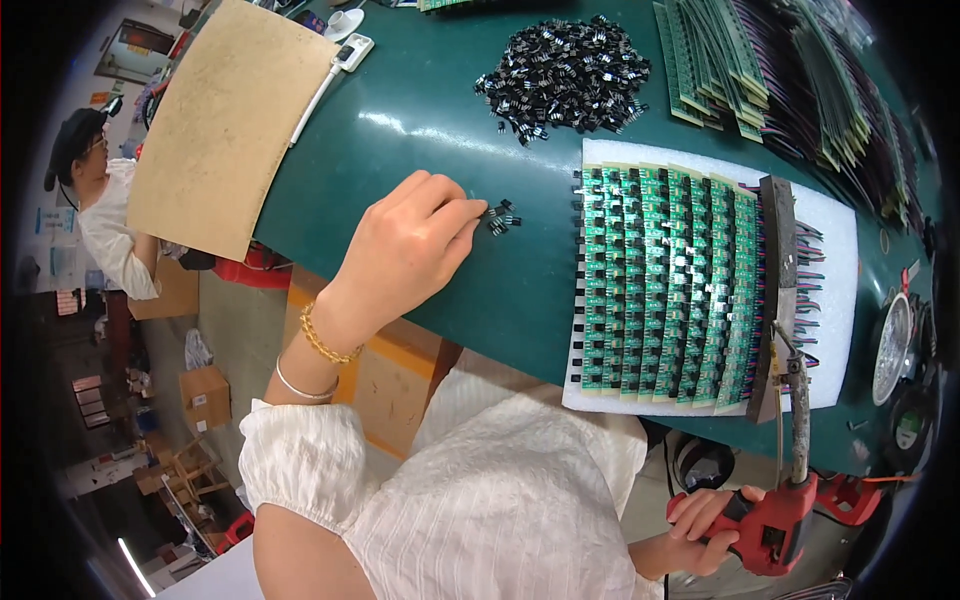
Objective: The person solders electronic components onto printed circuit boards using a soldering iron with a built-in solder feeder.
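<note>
My left hand (415, 235) reaches over the green table, thumb and fingers pinched together at a few small black components with metal pins (503, 219). Whether one is between the fingertips is hidden. In my right hand (700, 528), at the lower right, is a red soldering gun (772, 532). Its long metal barrel points up, its tip near the dark bar (785, 270) that lies across the boards. Left of that bar, overlapping rows of green circuit boards (665, 285) carry black components along their edges. They rest on a white foam sheet (835, 310).
A large heap of black components (565, 75) sits at the table's far side. Stacked circuit boards with wires (715, 65) fill the far right. A round metal dish (892, 345) stands at the right edge. A brown board (225, 125) and another person (105, 200) are at left.
</note>
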The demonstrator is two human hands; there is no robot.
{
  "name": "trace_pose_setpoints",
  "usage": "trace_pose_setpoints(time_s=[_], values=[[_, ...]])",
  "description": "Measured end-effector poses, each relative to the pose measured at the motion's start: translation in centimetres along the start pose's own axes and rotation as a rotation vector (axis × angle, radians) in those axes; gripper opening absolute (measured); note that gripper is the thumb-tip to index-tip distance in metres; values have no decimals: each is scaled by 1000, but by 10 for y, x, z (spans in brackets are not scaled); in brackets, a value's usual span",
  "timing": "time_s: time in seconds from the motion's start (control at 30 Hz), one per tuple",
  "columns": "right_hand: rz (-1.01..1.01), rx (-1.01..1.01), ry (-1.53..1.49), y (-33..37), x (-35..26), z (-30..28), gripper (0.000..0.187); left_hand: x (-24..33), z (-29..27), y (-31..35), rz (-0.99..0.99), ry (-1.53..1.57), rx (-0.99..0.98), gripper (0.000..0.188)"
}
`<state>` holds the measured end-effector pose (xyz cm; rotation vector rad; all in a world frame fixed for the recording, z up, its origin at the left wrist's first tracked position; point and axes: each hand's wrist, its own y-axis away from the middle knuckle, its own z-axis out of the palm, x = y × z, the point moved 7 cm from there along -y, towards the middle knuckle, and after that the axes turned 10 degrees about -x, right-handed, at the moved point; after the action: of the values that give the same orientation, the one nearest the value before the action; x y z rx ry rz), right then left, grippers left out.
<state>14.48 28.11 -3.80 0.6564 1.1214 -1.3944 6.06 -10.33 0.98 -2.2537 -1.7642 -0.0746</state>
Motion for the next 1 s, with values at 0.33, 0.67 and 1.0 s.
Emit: trace_pose_setpoints(time_s=[0.33, 0.67, 1.0], values=[[-10, -12, -8, -2, 1, 7, 54, -10, 4, 5, -42, -6, 11, 10], [82, 220, 284, 14, 8, 4, 61, 137, -18, -6, 320, 758, -12, 25], [222, 252, 442, 11, 14, 3, 63, 213, 35, -9, 448, 847, 151, 38]])
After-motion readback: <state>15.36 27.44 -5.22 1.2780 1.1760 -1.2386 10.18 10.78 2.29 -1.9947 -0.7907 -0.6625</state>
